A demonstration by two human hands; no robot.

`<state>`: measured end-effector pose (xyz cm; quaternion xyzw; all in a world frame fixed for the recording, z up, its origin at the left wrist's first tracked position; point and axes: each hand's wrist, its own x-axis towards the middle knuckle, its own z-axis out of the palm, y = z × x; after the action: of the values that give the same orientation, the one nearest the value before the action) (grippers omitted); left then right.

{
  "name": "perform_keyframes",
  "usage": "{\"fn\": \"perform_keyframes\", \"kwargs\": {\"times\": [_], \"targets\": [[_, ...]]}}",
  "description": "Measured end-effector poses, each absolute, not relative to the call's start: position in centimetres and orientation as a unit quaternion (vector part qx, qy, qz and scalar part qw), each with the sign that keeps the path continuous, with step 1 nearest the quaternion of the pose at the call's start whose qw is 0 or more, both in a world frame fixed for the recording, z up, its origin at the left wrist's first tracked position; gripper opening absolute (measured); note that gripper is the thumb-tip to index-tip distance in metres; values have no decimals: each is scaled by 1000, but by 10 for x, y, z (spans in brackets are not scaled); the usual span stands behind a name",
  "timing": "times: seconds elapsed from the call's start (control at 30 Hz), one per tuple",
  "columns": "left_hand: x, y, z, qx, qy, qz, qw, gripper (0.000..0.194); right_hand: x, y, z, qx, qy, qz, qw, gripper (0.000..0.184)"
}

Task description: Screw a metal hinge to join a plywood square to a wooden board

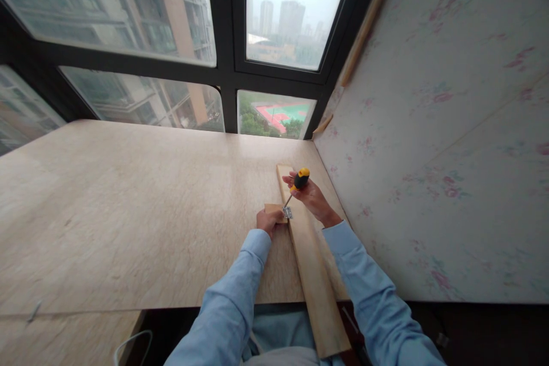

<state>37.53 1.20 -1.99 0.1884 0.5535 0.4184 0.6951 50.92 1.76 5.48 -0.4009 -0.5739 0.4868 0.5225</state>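
My right hand (312,199) is closed around a screwdriver (302,178) with a yellow and black handle. Its shaft slants down to a small metal hinge (287,213), which lies across a small wooden block (273,207) and a long wooden board (315,274). Fingers of my left hand (269,221) grip the small block beside the board's left edge, with the thumb close to the hinge. Whether the tip sits in a screw is too small to tell.
The pale marble-patterned counter (128,211) spreads to the left. A floral wall (429,154) rises close on the right, and dark-framed windows (227,68) stand behind. The long board overhangs the counter's front edge. A white cable (134,338) hangs at lower left.
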Motion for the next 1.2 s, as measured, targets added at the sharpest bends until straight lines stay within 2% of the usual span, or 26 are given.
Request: {"fn": "perform_keyframes", "kwargs": {"times": [0.1, 0.27, 0.33, 0.4, 0.5, 0.63, 0.87, 1.0, 1.2], "targets": [[375, 12, -19, 187, 556, 417, 694, 33, 511, 20, 54, -457, -569, 432, 530, 49], [375, 12, -19, 191, 558, 412, 695, 31, 501, 31, 44, -548, -589, 248, 540, 47], [375, 13, -21, 192, 558, 412, 694, 32, 495, 34, 41, -525, -590, 272, 551, 43], [375, 13, -23, 193, 558, 414, 693, 33, 491, 36, 39, -467, -576, 349, 574, 41], [376, 14, -25, 193, 558, 417, 691, 35, 489, 37, 38, -413, -550, 423, 589, 50], [376, 14, -25, 194, 568, 413, 685, 33, 493, 35, 37, -420, -549, 426, 584, 57], [375, 13, -21, 196, 565, 409, 689, 32, 500, 29, 41, -393, -528, 471, 587, 42], [375, 13, -20, 195, 561, 411, 691, 33, 505, 23, 48, -372, -564, 494, 547, 43], [374, 12, -21, 196, 556, 414, 693, 33, 510, 19, 51, -464, -596, 408, 514, 44]]}}
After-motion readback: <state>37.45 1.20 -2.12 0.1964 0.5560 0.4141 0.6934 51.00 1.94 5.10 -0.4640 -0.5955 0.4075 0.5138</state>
